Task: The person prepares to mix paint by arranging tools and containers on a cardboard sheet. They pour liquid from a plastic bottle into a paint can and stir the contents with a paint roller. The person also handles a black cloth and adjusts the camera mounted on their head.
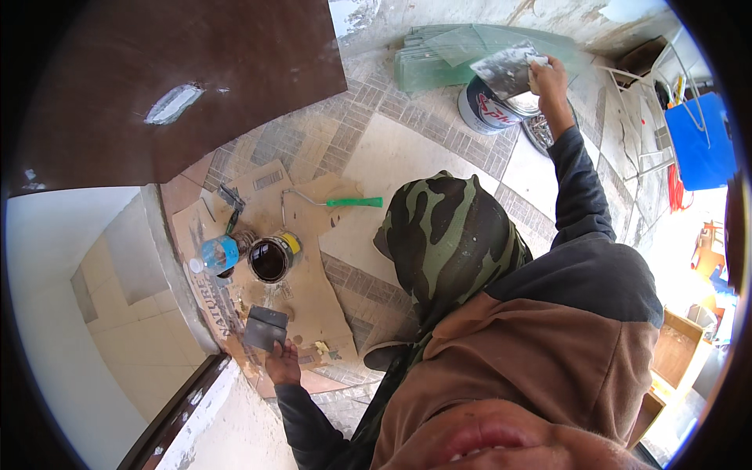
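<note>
At the lower left, my left hand (283, 362) is closed on the near edge of a dark grey square plate (265, 333), with a line across it; its exact kind is unclear. Cardboard (329, 313) lies beneath it. My right hand (550, 82) reaches far to the upper right, gripping a flat grey plate (505, 72) smeared with white putty. That plate is above a white and dark blue bucket (479, 110) and hides part of its top. Farther left, a brown door panel (258, 63) carries a white filler patch (174, 104).
On the cardboard stand an open can of dark liquid (269, 261) and a blue-labelled bottle (217, 255); a green-handled roller frame (352, 202) lies beyond. Glass sheets (431, 66) are stacked by the wall. A metal-framed chair (654, 102) and a blue panel (699, 141) are at the right.
</note>
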Available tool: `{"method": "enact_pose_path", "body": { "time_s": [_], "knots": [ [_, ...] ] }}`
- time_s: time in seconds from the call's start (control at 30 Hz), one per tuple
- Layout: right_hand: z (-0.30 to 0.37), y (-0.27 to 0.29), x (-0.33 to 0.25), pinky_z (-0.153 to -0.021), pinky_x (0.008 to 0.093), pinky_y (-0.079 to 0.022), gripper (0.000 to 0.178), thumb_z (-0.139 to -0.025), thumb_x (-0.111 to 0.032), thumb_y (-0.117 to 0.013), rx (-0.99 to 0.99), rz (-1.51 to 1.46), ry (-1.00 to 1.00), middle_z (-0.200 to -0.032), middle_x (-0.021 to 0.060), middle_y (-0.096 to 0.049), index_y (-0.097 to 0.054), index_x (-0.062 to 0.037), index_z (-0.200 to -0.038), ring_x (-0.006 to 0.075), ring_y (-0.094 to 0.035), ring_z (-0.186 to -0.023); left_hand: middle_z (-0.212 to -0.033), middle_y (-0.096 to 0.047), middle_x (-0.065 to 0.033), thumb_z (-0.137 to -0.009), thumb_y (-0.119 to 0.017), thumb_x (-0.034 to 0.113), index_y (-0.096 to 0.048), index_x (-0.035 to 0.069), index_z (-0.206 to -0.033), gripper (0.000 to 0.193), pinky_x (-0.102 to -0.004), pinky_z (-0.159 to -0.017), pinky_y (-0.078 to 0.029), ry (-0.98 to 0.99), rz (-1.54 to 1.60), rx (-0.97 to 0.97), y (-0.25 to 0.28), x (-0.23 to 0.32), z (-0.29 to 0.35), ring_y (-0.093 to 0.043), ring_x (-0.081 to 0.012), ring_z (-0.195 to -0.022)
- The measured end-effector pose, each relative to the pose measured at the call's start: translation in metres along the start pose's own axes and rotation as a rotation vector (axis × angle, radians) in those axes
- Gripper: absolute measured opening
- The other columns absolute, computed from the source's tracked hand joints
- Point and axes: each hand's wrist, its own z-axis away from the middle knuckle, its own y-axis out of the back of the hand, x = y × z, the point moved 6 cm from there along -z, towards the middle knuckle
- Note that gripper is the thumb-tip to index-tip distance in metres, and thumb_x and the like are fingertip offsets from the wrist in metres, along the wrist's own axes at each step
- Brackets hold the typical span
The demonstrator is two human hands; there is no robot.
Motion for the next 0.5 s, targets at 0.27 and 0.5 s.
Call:
{"method": "enact_pose_path", "body": {
  "time_s": [0.27, 0.5],
  "knots": [
    [-0.032, 0.007, 0.034, -0.1, 0.0514, -0.049, 0.082, -0.081, -0.049, -0.071, -0.094, 1.413, 0.349, -0.129, 0.0258, -0.063, -0.049, 0.0001, -0.143, 0.0423, -0.062, -0.118, -0.102, -0.066, -0.0027, -0.098, -0.064, 0.009, -0.061, 0.012, -0.114, 0.016, -0.0432, -0.089, -0.056, -0.031, 0.23, -0.06, -0.01, -0.008, 0.007, -0.066, -0.0235, -0.094],
    [0.129, -0.177, -0.062, -0.098, 0.0365, -0.049, 0.039, -0.099, -0.018, -0.062, -0.655, 0.266, 0.486, -0.121, 0.0153, -0.069, -0.062, -0.0005, -0.134, 0.0229, -0.065, -0.112, -0.1, -0.068, -0.0011, -0.1, -0.064, 0.009, -0.062, 0.014, -0.109, 0.011, -0.0394, -0.082, -0.057, -0.102, 0.218, 0.072, -0.039, 0.007, 0.015, -0.068, -0.0214, -0.088]
  ]
}}
